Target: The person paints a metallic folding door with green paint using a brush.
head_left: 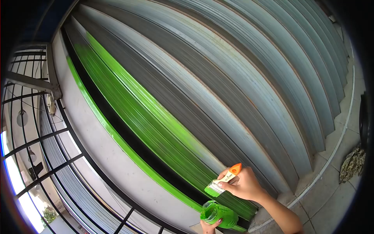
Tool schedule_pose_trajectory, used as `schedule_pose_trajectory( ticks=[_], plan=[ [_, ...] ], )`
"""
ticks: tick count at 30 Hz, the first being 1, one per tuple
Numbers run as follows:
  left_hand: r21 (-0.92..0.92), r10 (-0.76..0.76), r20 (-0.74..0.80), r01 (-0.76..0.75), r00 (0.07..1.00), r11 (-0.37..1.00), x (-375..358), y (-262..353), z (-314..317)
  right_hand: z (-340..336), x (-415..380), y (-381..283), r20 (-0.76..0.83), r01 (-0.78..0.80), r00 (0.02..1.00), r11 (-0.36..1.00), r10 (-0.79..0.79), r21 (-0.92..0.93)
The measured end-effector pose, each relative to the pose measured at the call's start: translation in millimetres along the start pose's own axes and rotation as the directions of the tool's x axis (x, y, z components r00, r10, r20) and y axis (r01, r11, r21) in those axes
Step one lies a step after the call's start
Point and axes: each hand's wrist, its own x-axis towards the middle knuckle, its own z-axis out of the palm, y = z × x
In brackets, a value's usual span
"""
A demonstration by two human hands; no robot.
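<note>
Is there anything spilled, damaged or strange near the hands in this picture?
The jar held by the left hand is smeared all over with green paint. Otherwise nothing stands out: the right hand holds the brush at the shutter, and no spill shows on the floor.

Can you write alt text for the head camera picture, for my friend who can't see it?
A person's right hand holds a paintbrush with an orange handle and green bristles against a ribbed metal shutter, part of it already painted bright green. The left hand holds a green-smeared paint container just below the brush. Black railings are at the left.
</note>
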Motion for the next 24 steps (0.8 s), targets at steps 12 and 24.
schedule_pose_trajectory(
  ticks=[12,24],
  plan=[
    [-0.063,0.018,0.072,-0.013,0.997,0.998,0,59,20,11,0,8,0.062,0.006,0.998,0.998,-0.003,-0.061],
    [0.307,0.419,0.195,-0.461,0.887,0.833,6,102,12,24,-14,-21,0.392,0.061,0.918,0.962,0.051,-0.267]
  ],
)
